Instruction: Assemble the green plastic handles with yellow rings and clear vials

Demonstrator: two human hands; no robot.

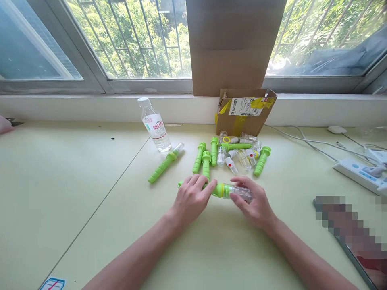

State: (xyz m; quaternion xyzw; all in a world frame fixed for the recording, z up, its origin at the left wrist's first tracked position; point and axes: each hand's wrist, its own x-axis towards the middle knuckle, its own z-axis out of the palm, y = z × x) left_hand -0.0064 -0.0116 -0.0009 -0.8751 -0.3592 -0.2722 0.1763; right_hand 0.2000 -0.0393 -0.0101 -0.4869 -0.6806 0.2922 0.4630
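Observation:
My left hand (192, 198) is wrapped round a ribbed green plastic handle (217, 189), lying sideways before me. A clear plastic tube (227, 191) with a yellow ring at its base joins the handle's right end. Around this tube curl the fingers and thumb of my right hand (256, 207). Just beyond my hands stand or lie several loose green handles (198, 158), clear tubes (243, 159) and white nozzle-like pieces with red dots (231, 165). To the left lies another green handle (161, 169) with a clear tube on its end.
A water bottle (157, 131) stands at the back left. An open cardboard box (242, 117) sits behind the loose parts, near the window. On the right are a power strip (358, 175), white cables (314, 141) and a dark, partly pixelated flat object (347, 241).

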